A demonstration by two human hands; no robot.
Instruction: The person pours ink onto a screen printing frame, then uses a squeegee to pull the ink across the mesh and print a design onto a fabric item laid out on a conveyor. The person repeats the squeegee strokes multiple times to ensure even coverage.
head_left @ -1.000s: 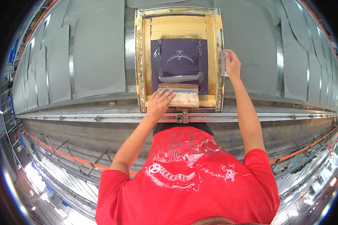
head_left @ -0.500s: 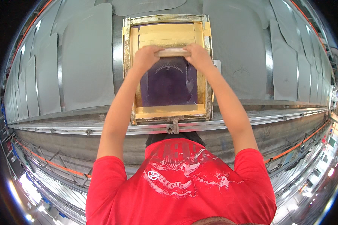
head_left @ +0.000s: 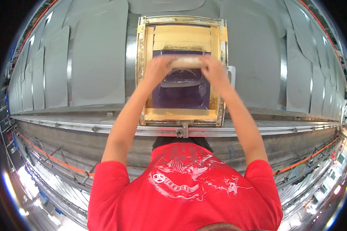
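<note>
Both my hands grip a pale, bar-shaped squeegee [head_left: 187,62], one at each end; motion blurs it. My left hand [head_left: 160,69] is closed around its left end, and my right hand [head_left: 215,71] around its right. The squeegee lies across the upper part of a dark purple printing screen [head_left: 177,100], hiding part of the mesh. Just on the near side of it, a fine arc-shaped design and a greyish wet band show on the mesh. A worn screen frame [head_left: 141,65] surrounds the screen, with yellowish tape [head_left: 181,37] along its borders.
Grey flat sheets [head_left: 98,57] lie side by side on the long table, left and right of the frame. A white handle-like piece [head_left: 231,75] sits by the frame's right side. Along the near edge runs a metal rail [head_left: 142,131], with a clamp [head_left: 180,132] below the frame.
My hands have drawn the squeegee a little toward me over the mesh. A greyish wet band now shows below the design. The whole scene sits slightly farther right in view.
</note>
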